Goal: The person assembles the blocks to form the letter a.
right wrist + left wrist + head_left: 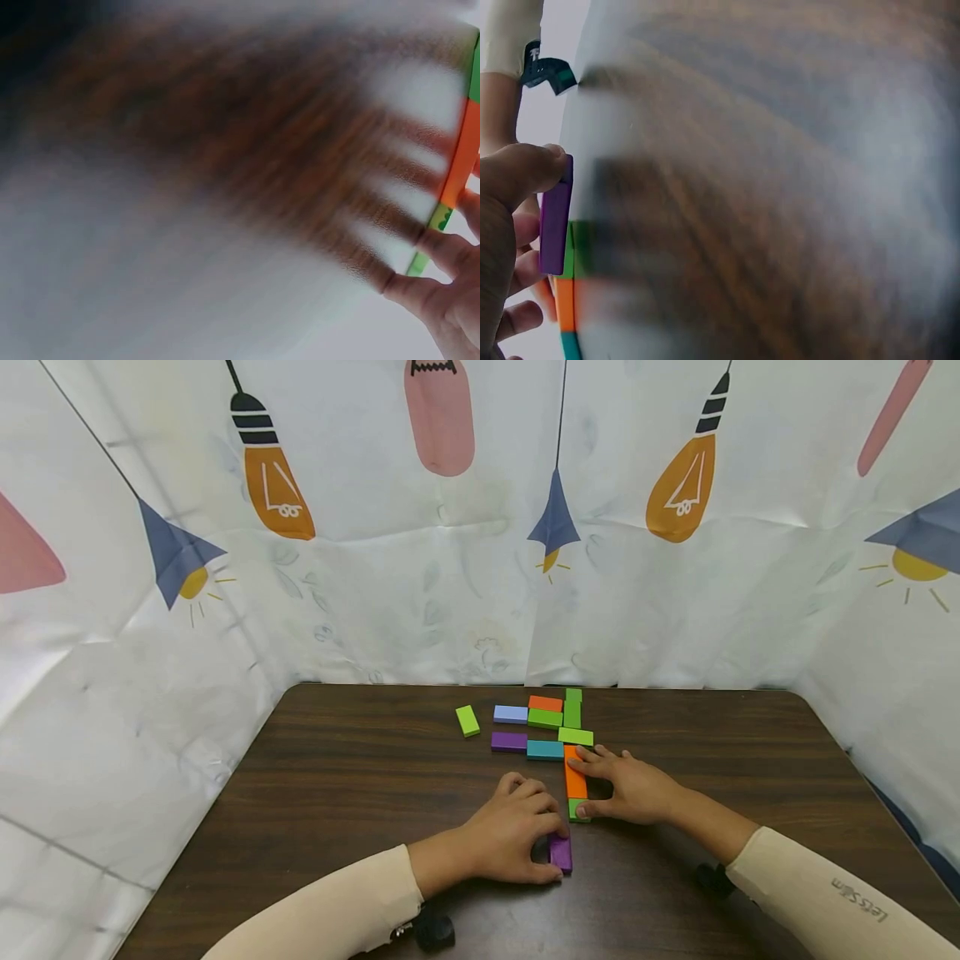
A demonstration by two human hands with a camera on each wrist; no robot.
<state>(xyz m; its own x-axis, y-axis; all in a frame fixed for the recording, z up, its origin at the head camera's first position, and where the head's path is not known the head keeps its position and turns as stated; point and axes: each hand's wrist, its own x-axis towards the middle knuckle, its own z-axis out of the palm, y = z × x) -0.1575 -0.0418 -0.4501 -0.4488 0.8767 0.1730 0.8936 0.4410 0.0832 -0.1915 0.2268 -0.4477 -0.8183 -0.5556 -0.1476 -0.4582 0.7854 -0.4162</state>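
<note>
My left hand [513, 835] pinches a purple block [560, 855] between thumb and fingers, at the near end of a row of blocks. In the left wrist view that purple block [556, 225] stands in front of the green one. My right hand [637, 789] lies with spread fingers along the right side of the row. Its fingertips touch the orange block [574, 777], and its thumb rests at the small green block [576, 807] just below. A light green block [576, 737] and a teal block [545, 750] adjoin the row's far end.
Further back lie a dark purple block [509, 742], a light blue block [511, 714], a red-orange block [545, 702] and several green ones. One lime block [467, 721] lies apart on the left. A patterned white cloth [480, 610] rises behind the dark wooden table [360, 760].
</note>
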